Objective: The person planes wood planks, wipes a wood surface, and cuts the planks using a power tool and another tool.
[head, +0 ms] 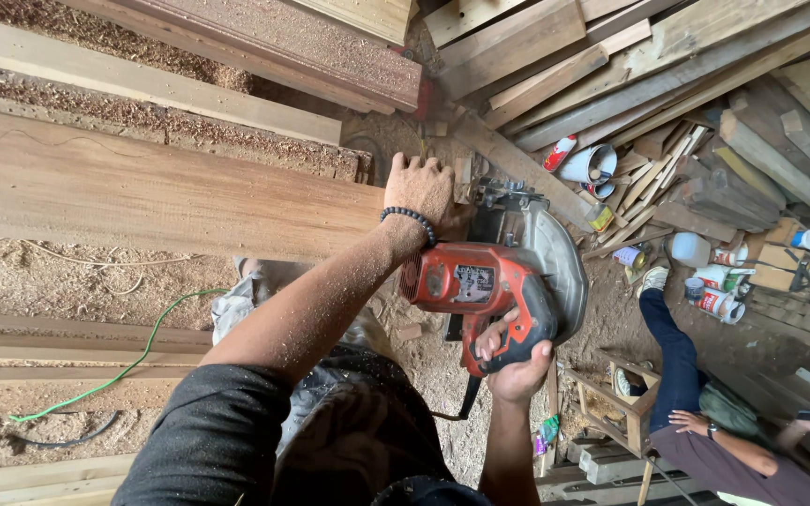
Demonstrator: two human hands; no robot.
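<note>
An orange-red circular saw (489,286) with a grey blade guard sits at the end of a long, sawdust-dusted wooden plank (152,187).

The circular saw (489,286) has an orange-red body, a black handle and a dull grey blade guard. The plank (161,192) is pale reddish brown with fine grain lines. A black bead bracelet (410,220) circles the left wrist. The sleeve (208,436) is black, flecked with pale sawdust. A bright green cable (133,361) crosses tan sawdust at the left. On the right, a seated person's trousers (672,361) are dark blue.
</note>
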